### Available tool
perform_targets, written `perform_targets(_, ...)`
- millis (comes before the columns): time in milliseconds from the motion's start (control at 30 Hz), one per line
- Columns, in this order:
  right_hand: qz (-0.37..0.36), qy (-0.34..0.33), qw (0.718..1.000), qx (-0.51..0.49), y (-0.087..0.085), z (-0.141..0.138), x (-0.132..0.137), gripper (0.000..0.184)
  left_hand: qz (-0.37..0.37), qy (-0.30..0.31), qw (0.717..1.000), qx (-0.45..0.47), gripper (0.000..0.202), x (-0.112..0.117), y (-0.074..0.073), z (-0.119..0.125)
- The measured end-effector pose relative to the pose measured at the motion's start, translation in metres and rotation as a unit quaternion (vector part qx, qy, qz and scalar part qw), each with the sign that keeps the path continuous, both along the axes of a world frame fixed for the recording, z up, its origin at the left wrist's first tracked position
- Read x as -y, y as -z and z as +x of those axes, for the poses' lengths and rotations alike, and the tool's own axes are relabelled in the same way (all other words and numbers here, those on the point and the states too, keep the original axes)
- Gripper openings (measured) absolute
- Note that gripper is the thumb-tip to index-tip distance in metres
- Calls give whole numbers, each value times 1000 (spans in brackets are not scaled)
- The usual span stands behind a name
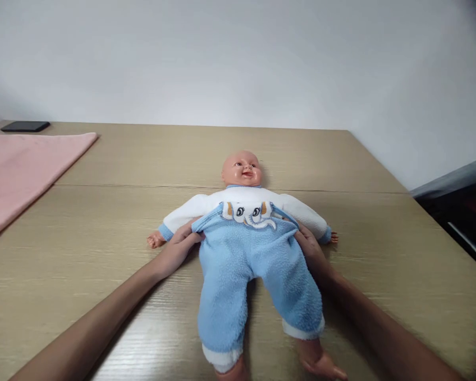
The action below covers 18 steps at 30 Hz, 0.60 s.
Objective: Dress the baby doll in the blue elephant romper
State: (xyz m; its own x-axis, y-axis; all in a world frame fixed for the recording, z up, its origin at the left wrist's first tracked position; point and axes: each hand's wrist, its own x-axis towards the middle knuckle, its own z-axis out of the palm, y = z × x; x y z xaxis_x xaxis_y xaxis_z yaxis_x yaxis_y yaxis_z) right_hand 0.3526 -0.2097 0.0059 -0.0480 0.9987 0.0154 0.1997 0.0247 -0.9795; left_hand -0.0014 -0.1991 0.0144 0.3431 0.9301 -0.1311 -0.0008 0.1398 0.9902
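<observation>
A baby doll (243,170) lies on its back in the middle of the wooden table (103,238), head away from me. It wears a white-sleeved top and fuzzy light-blue overalls (246,264) with an elephant picture on the bib. My left hand (180,244) grips the overalls' upper edge at the doll's right side, fingers closed on the fabric. My right hand (309,244) is pressed against the other side of the overalls below the doll's arm, its fingers mostly tucked behind the cloth. The doll's bare feet point toward me.
A pink cloth (19,169) is spread over the table's far left. A dark flat phone-like object (25,126) lies at the back left corner. A white wall rises behind the table. A dark piece of furniture (460,201) stands off the right edge.
</observation>
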Motion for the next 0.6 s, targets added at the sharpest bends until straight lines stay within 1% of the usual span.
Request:
perform_targets(67,5,-33,999,20,-4,8,0,38,84,44,992,-83,44,-1,-4,-11)
perform_targets(133,21,-95,993,67,-11,18,0,36,154,89,973,-148,54,-1,-7,-21)
perform_targets(200,46,-151,981,110,-18,25,1,37,193,120,954,-195,58,-3,-9,-27)
perform_targets(267,60,-184,973,125,-20,29,2,44,208,132,945,-217,63,-4,-8,-28)
perform_targets(367,56,-188,974,117,-15,26,3,65,195,100,952,-212,66,-2,-2,-22)
perform_targets(433,57,-162,980,101,-8,20,3,69,170,74,966,-183,60,1,2,-14)
perform_targets(533,60,-127,988,69,-3,10,5,53,102,48,990,-84,61,7,4,-1)
perform_targets(600,47,-108,992,53,-4,5,8,43,50,33,998,-16,62,11,3,7)
